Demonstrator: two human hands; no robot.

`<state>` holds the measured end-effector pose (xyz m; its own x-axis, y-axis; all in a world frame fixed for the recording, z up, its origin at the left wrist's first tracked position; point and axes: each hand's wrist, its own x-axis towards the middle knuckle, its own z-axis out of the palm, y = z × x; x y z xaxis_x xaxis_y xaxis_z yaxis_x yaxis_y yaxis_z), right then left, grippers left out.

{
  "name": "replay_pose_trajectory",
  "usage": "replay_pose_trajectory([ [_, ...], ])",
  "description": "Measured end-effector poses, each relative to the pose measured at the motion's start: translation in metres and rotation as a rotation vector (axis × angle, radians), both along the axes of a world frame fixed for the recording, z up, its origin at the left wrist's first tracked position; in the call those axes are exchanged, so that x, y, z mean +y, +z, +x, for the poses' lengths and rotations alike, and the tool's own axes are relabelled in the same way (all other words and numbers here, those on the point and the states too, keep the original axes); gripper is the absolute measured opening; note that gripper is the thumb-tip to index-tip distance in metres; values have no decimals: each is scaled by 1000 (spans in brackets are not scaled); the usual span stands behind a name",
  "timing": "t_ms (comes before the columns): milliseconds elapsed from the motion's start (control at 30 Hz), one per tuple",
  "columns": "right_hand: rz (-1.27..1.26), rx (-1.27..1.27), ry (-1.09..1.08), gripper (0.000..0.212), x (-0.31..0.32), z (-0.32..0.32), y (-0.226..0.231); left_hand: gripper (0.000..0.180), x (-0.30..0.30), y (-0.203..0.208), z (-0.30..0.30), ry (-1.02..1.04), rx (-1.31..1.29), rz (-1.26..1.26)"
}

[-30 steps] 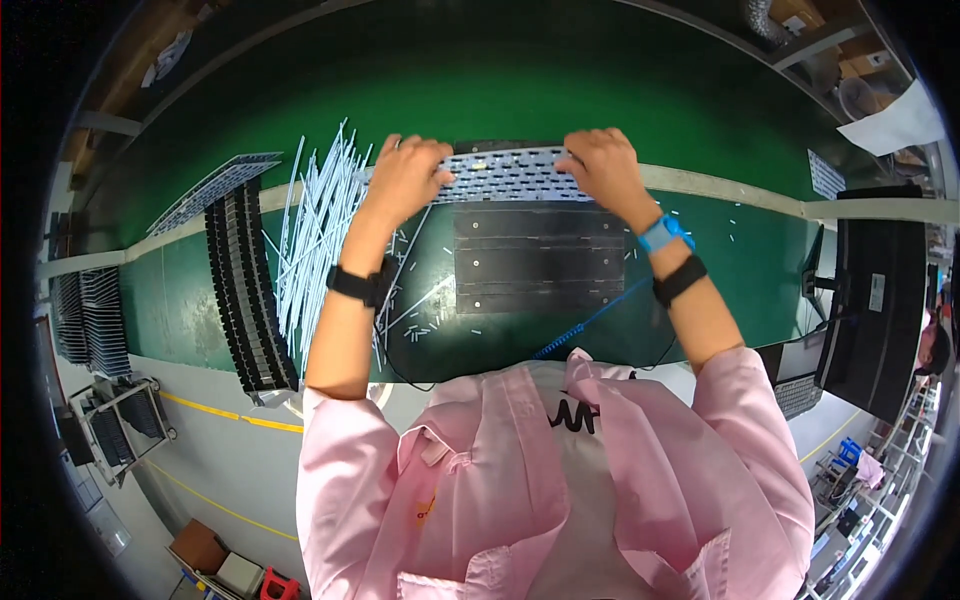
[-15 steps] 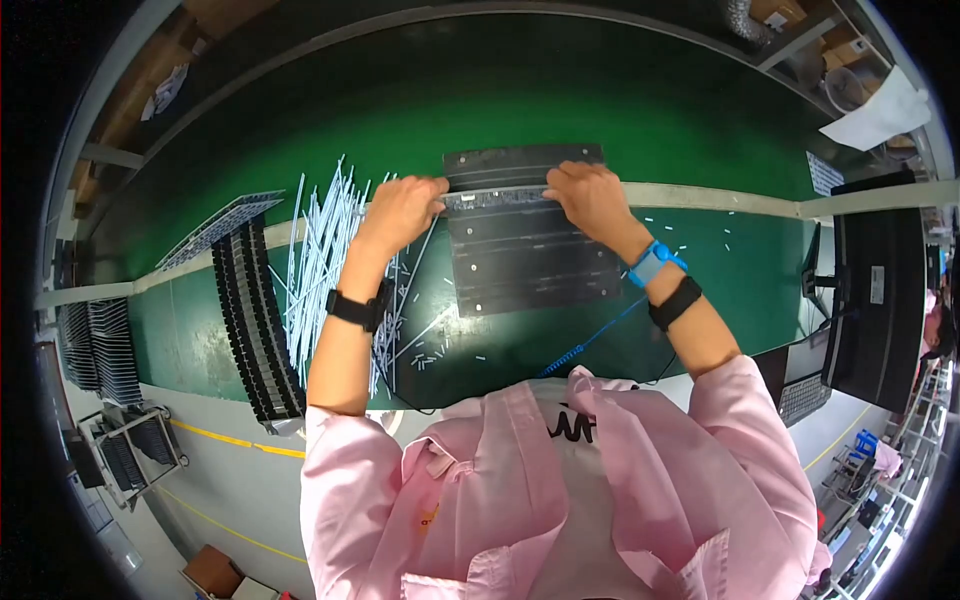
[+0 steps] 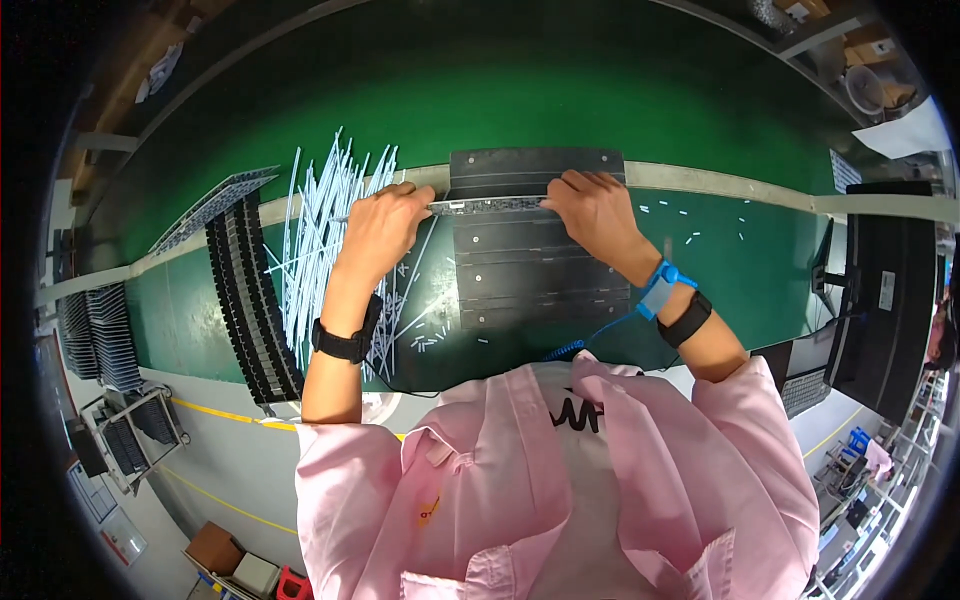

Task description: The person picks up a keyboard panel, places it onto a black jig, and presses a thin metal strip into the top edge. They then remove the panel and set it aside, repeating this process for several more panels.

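Note:
A narrow grey strip (image 3: 488, 206) with a mottled, component-like surface spans the gap between my two hands. My left hand (image 3: 385, 228) grips it by its left part, fingers closed, just off the left edge of a black plate (image 3: 540, 285). Over the plate's right side, my right hand (image 3: 597, 220) pinches the other end. The plate lies flat and has crosswise grooves and small round screws. Whether the strip touches it or hovers just above, I cannot tell. Beside my left hand lies a loose pile of thin pale-blue sticks (image 3: 325, 230).
Short pale pieces (image 3: 430, 340) are scattered on the green table (image 3: 600, 110). A long black slotted rack (image 3: 247, 300) stands left of the pile. A blue coiled cord (image 3: 566, 350) runs to my right wristband (image 3: 660, 288). At the right is a black monitor (image 3: 880, 290).
My left hand has shifted left and a little nearer to me, past the plate's edge. The strip sits slightly nearer to me on the plate. Both hands keep hold of it. The whole view has shifted slightly.

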<state>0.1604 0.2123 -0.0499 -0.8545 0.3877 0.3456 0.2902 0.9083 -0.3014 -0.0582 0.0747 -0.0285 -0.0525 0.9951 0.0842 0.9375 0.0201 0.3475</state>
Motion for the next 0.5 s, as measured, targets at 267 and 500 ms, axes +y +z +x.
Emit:
replay_pose_trajectory([
  [267,-12,-15,-19,17,3,-11,2,18,-1,-16,-13,28,-13,32],
  [500,-3,-21,1,17,7,-10,0,21,4,-12,-15,15,5,-48],
])
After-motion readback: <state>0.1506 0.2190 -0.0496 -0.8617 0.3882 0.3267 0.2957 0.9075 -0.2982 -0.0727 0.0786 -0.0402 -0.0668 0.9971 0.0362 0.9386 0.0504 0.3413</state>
